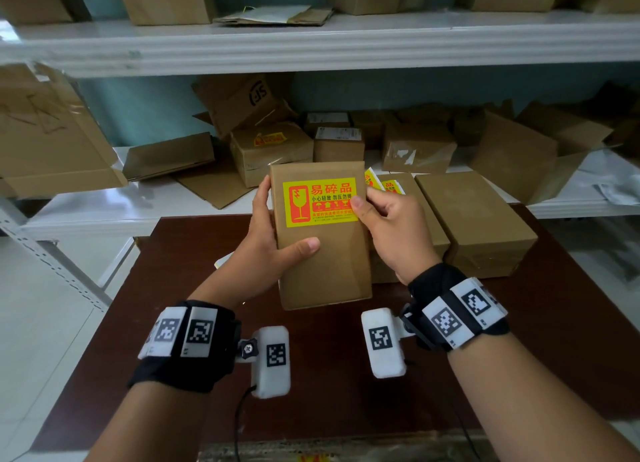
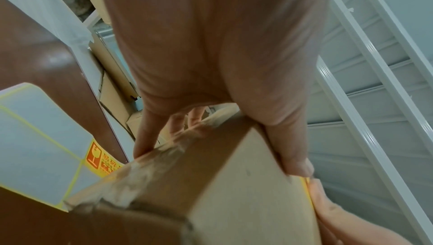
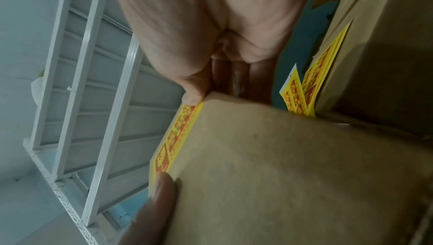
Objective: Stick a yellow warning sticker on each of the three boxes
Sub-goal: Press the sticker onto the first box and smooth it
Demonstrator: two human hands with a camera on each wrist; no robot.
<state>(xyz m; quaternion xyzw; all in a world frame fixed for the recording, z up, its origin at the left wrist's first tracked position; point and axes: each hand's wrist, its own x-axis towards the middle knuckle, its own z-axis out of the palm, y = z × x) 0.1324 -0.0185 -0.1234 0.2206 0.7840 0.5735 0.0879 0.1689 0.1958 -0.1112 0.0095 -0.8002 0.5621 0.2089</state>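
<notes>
- Box (image 1: 325,253) held up in both hands above the brown table (image 1: 519,357), broad face toward the head camera, tilted slightly.
- Yellow sticker (image 1: 320,201) lies on the upper half of that face, red glass symbol at its left end, its right edge at the box's right edge.
- Left hand (image 1: 273,239) grips the box's left side: thumb across the front face below the sticker, fingers curled round the back. Left wrist view shows fingertips (image 2: 145,149) on a taped edge and the thumb on the adjoining face.
- Right hand (image 1: 391,233) holds the right edge: thumb tip presses on the sticker's right end, fingers curled behind the box. Right wrist view confirms the thumb at the sticker's corner.
- Two more boxes sit on the table behind the right hand, side by side and touching: a near one (image 1: 426,226), mostly hidden by the hand, and a right one (image 1: 478,219) with a bare top.
- Loose stickers (image 1: 384,184) lie on the near one's far end, one end curling up.
- Sticker roll (image 2: 44,137) lies on the table below the held box in the left wrist view; mostly blank backing, one sticker showing.
- White shelves (image 1: 311,45) behind the table hold many cartons; one carton (image 1: 270,149) on the lower shelf carries a yellow sticker.
</notes>
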